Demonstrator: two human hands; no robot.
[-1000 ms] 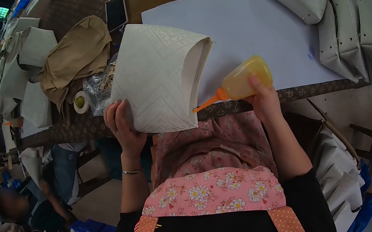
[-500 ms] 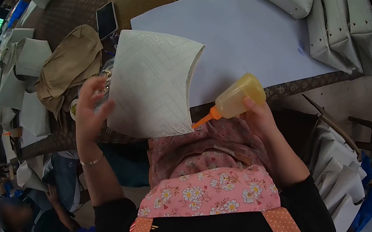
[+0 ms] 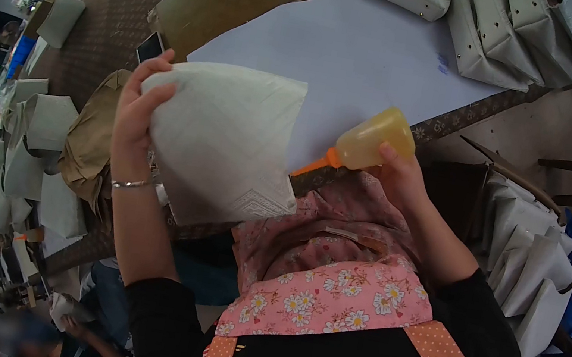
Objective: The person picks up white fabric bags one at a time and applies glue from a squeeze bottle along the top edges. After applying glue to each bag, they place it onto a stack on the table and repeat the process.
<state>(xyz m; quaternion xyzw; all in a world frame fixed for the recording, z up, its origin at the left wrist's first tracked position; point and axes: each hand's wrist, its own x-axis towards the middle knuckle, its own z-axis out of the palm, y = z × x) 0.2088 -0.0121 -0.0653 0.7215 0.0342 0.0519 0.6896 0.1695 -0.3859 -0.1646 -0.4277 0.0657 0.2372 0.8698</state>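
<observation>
My left hand [image 3: 138, 104] grips the far left edge of an embossed white leather-like panel [image 3: 231, 147], thumb on top and the other fingers around the edge. The panel bows upward, and its near right corner lies by my pink floral apron. My right hand [image 3: 403, 179] is wrapped around a squeeze bottle [image 3: 376, 137] of yellowish liquid, tilted down to the left. Its orange nozzle tip points at the panel's right edge, close beside it. A large white sheet [image 3: 368, 48] lies on the table beyond the panel.
Finished-looking white bags [image 3: 488, 53] stand at the back right. Brown pieces [image 3: 88, 138] and white panels [image 3: 53, 124] lie to the left, and a phone [image 3: 150, 48] is behind my left hand. More white pieces [image 3: 527, 249] hang at the right. Another person [image 3: 81, 341] sits at lower left.
My left hand, open beside the panel before, has moved up and taken hold of its far left edge. The panel has tilted and turned. The bottle's nozzle has drawn slightly up and left.
</observation>
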